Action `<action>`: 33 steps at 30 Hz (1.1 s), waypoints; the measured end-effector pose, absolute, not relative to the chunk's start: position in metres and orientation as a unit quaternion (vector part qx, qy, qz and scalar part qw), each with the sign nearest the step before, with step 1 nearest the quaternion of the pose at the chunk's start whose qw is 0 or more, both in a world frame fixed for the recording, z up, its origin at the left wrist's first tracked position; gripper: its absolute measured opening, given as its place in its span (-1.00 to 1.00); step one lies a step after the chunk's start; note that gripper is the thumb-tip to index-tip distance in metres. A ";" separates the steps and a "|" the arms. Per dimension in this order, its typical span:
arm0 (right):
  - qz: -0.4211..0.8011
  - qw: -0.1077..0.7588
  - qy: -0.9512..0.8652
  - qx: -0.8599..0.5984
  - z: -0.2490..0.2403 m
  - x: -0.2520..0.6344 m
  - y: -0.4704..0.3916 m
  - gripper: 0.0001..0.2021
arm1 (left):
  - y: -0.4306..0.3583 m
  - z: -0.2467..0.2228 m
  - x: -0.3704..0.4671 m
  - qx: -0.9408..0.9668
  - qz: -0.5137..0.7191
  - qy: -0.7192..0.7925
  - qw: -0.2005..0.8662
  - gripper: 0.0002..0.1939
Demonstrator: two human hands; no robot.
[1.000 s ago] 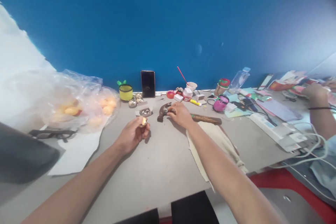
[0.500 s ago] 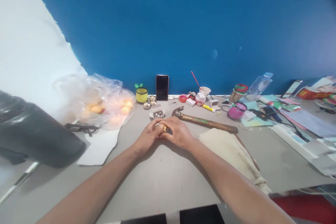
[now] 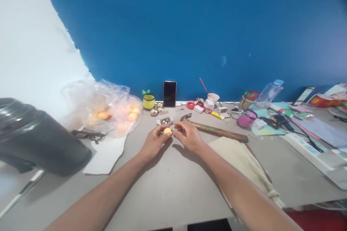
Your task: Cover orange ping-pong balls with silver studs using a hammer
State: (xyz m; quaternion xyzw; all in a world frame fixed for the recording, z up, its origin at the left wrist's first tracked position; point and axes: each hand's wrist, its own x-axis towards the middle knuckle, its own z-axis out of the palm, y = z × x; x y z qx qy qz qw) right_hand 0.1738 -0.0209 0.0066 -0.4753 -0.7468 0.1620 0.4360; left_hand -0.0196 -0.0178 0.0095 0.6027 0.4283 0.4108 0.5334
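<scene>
Desk [image 3: 168, 195], held ball [image 3: 168, 131], box [image 3: 160, 123] of bits [image 3: 165, 121]

The left hand [image 3: 155, 142] partly hides the yellow ball [image 3: 167, 130]; the shiny bits [image 3: 165, 121] are too small to identify. The left edge crops the dark bottle [image 3: 51, 140].

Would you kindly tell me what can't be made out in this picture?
All in the head view:
Yellow ball: partly hidden by the left hand.
Right hand: anything between its fingertips is too small to tell.
Shiny pieces: too small to identify.
Dark container: cut off by the left edge.
</scene>
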 end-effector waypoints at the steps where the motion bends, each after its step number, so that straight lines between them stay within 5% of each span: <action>1: 0.169 0.454 -0.722 -0.493 0.005 0.177 -0.014 -0.76 | -0.017 0.008 -0.021 0.641 0.403 0.440 0.483 -0.56; 6: 0.226 0.539 -0.608 -0.537 -0.005 0.187 0.021 -0.73 | -0.017 0.000 -0.022 0.823 0.313 0.395 0.263 -0.69; 13: 0.321 0.510 -0.574 -0.555 0.006 0.174 0.046 -0.80 | -0.012 -0.005 -0.025 0.852 0.280 0.411 0.163 -0.67; 17: 0.399 0.444 -0.559 -0.576 0.023 0.172 0.069 -0.85 | -0.014 -0.004 -0.026 0.852 0.260 0.428 0.154 -0.64; 22: 0.231 0.493 -0.568 -0.618 0.029 0.175 0.115 -0.68 | -0.019 -0.008 -0.025 0.837 0.283 0.440 0.158 -0.57; 28: 0.181 0.491 -0.564 -0.639 0.009 0.171 0.157 -0.49 | -0.013 0.008 -0.026 0.797 0.395 0.437 0.137 -0.54; 33: 0.163 0.478 -0.596 -0.624 -0.006 0.171 0.168 -0.44 | 0.045 0.051 -0.019 0.740 0.394 0.497 0.225 -0.49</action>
